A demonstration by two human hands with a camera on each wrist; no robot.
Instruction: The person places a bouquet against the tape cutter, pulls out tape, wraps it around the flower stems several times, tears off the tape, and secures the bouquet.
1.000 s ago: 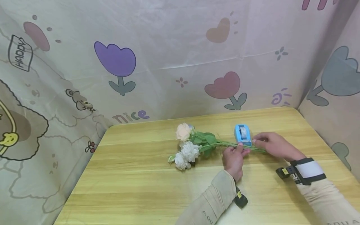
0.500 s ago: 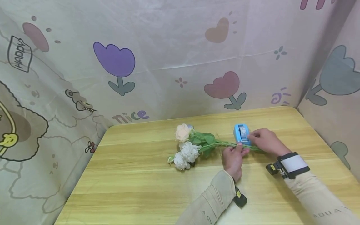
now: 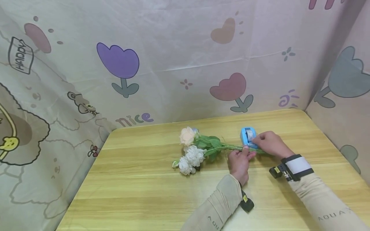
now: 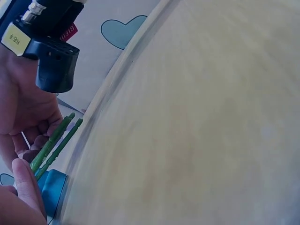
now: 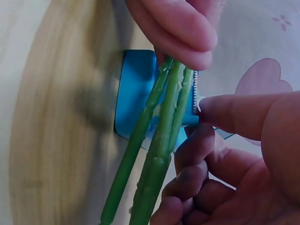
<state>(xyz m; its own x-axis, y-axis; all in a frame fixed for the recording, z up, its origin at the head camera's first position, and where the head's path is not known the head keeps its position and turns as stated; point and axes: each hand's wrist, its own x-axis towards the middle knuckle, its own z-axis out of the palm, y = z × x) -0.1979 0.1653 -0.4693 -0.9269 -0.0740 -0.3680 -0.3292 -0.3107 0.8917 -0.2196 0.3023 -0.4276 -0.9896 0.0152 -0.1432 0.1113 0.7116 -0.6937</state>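
Observation:
In the head view my left hand (image 3: 239, 163) pinches the green stems (image 5: 161, 136) of a bunch of artificial flowers lying on the table. The bunch has white blooms (image 3: 195, 156), a pale peach rose (image 3: 187, 136) and green leaves (image 3: 213, 142). Just behind the stems stands a blue tape dispenser (image 3: 245, 136) with a roll of clear tape (image 3: 249, 133). My right hand (image 3: 271, 143) is at the dispenser's front right. In the right wrist view its thumb and curled index finger pinch the tape's end by the serrated cutter (image 5: 195, 89). The tape's end is mostly hidden by the fingers.
The wooden table (image 3: 138, 189) spreads to the left and in front of the flowers. A patterned cloth (image 3: 173, 64) hangs along the table's back and both sides. Each wrist wears a strapped black camera (image 3: 246, 202).
My right hand has moved left from beside the stem ends to the tape dispenser's front, its fingers now at the tape. The left hand and the flowers have stayed in place.

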